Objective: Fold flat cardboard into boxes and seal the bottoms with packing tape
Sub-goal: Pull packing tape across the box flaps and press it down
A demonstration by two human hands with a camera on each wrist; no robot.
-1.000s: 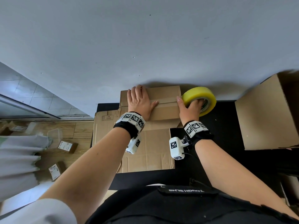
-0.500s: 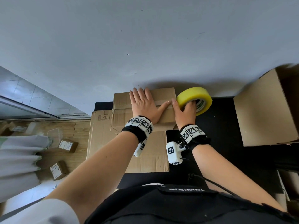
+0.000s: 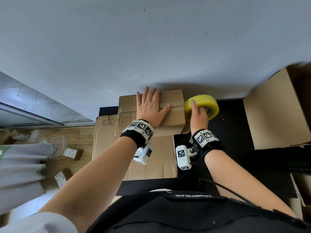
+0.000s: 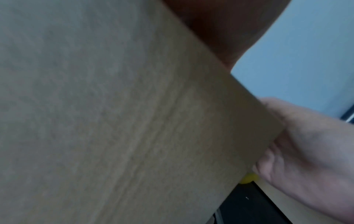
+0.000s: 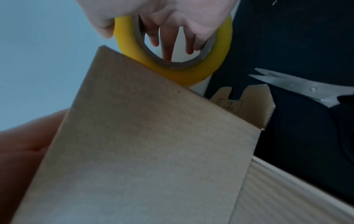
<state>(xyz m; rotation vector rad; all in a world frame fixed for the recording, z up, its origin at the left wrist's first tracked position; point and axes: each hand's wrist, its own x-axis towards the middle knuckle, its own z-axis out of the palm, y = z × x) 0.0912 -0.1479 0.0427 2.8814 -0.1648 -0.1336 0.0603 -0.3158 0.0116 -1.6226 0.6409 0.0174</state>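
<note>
Left hand [image 3: 149, 108] flat on box [image 3: 170, 98], table centre, pinning flaps so tape sticks. Right hand [image 3: 199, 117] grips roll [image 3: 204, 102] at box's 3 o'clock, fingers through core, pulling tape taut.

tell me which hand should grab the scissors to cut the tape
Probably the right. The scissors lie on the black table on the right hand's side, though it would first have to let go of the yellow tape roll. The left hand lies flat on the box, pressing the tape strip down.
</note>
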